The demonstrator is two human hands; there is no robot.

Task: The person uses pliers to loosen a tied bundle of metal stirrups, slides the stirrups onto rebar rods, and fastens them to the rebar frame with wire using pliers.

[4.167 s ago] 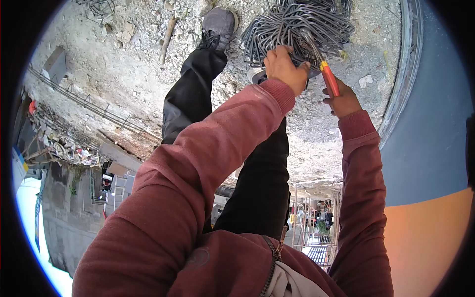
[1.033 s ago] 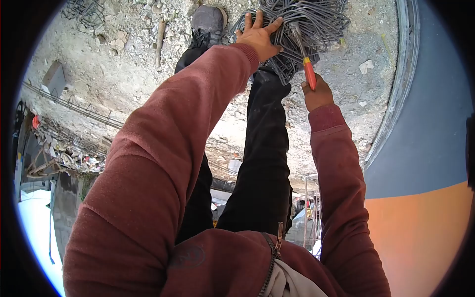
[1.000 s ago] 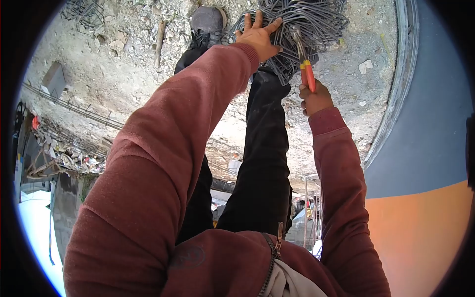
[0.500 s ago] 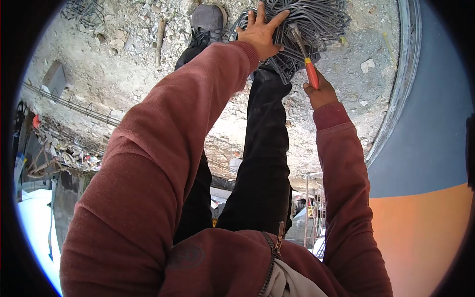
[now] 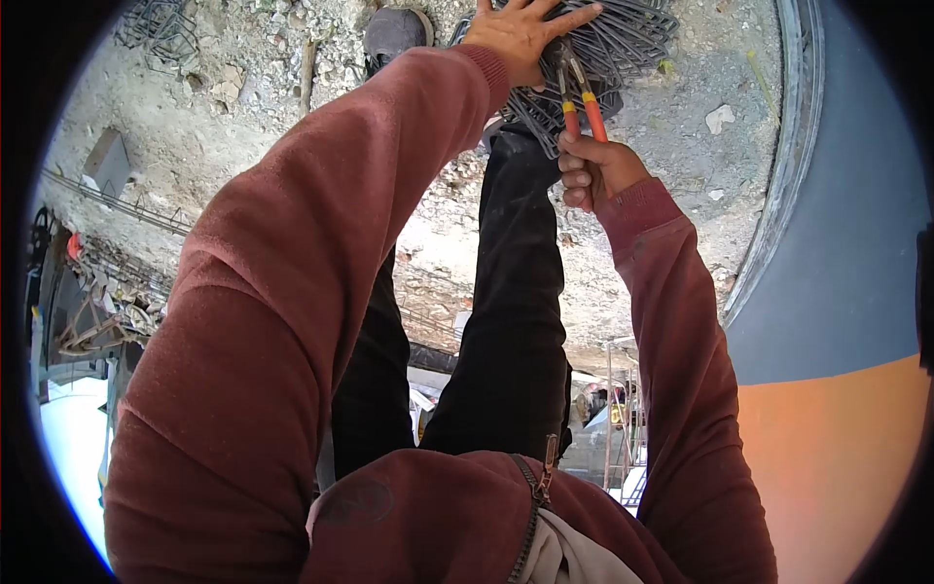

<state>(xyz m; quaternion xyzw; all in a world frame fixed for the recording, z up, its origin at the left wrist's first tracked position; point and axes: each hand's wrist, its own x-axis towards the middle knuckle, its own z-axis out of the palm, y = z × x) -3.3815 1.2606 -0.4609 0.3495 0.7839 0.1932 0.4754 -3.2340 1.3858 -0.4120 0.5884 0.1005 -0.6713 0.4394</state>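
A pile of bent dark metal rods (image 5: 628, 41) lies on the stony ground at the top of the head view. My left hand (image 5: 520, 37) rests on the left side of this pile with its fingers spread. Below and right of it, my right hand (image 5: 598, 167) is wrapped round the pliers (image 5: 594, 117), which have red and yellow handles. Both handles show, slightly apart, and the pliers' head points up into the rods beside my left hand. The tips of the jaws are partly hidden there.
My shoe (image 5: 397, 35) stands left of the pile. More bent rods (image 5: 158, 31) lie at the upper left, near a stick (image 5: 307, 76). A grey block (image 5: 107, 162) sits farther left. A curved metal edge (image 5: 793, 165) borders the grey and orange surface (image 5: 837, 243) on the right.
My left hand has shifted up and right over the rods. The pliers have moved left and turned, their handles now apart, and my right hand has rolled so its curled fingers show.
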